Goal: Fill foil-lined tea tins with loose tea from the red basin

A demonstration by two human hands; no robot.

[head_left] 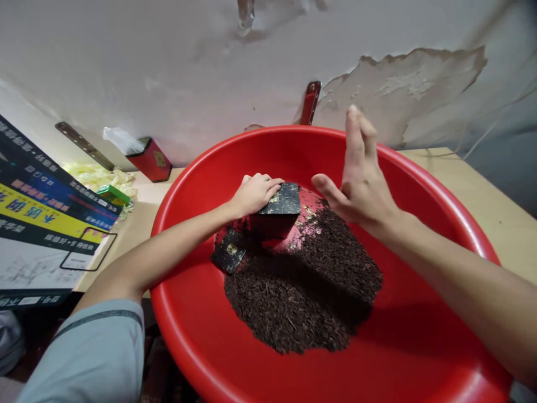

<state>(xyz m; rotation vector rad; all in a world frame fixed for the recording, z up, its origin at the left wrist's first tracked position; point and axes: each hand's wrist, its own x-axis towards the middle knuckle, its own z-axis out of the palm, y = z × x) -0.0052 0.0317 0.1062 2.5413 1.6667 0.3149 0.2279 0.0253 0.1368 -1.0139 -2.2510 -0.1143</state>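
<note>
The left hand (257, 195) had its fingers curled over the top of a tin (283, 200) standing in the red basin (184, 196). The right hand (364, 187) was raised over the dark flakes (293, 302), its thumb spread wide from the fingers, holding nothing. The tin's black top was speckled with gold; I could read no words there. Beside it, to the left, a black lid (229, 251) lay tilted by the flakes, bearing a small gold mark too tiny to read. On the table (495, 196), left of the basin, a red tin (151, 160) with a gold label, also illegible, leaned over near a green pack (113, 195). The carton (50, 218) at far left carried blue Chinese characters on a yellow band, starting with 不, and white lettering on dark bands.
</note>
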